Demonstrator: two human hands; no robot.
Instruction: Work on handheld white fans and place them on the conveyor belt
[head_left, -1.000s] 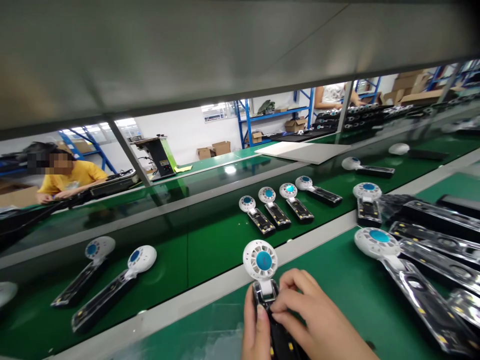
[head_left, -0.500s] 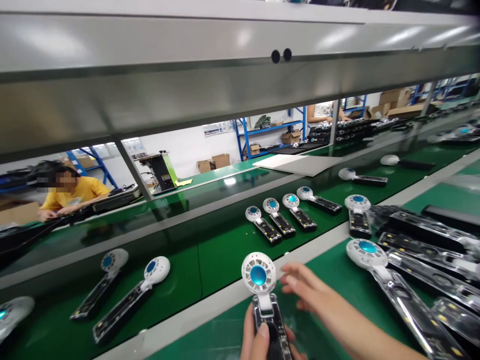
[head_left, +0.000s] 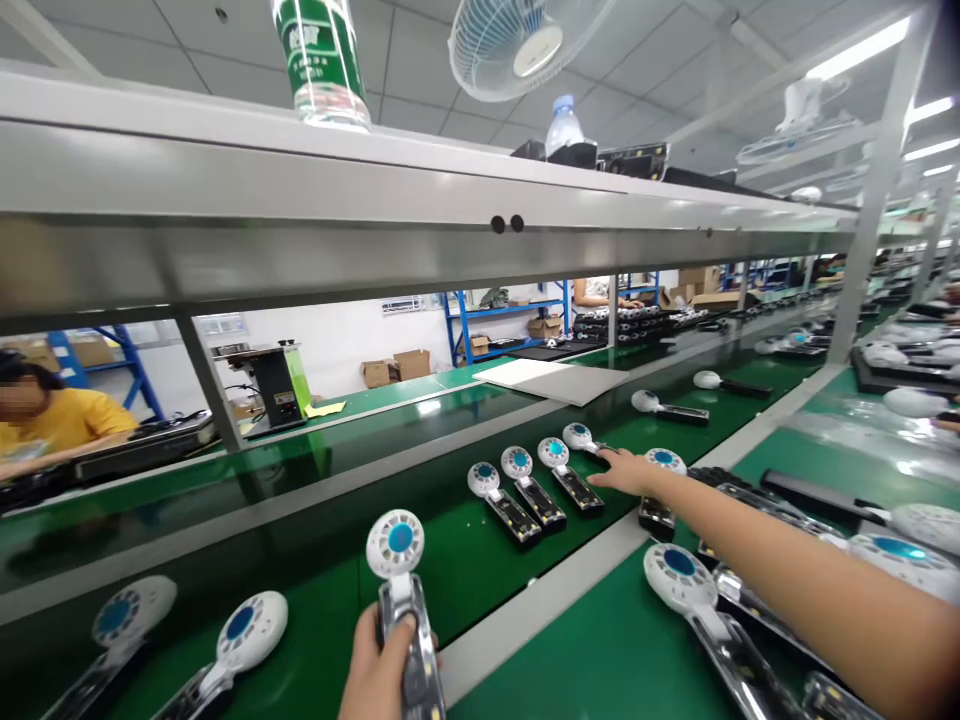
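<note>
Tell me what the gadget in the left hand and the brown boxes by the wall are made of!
The gadget in the left hand looks like plastic: smooth white head, shiny see-through handle cover showing dark parts inside. The brown boxes are probably cardboard, because they're dull and flat-sided.

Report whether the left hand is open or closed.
Closed: the left hand grips the device, thumb on its front, fingers showing at both sides.
</note>
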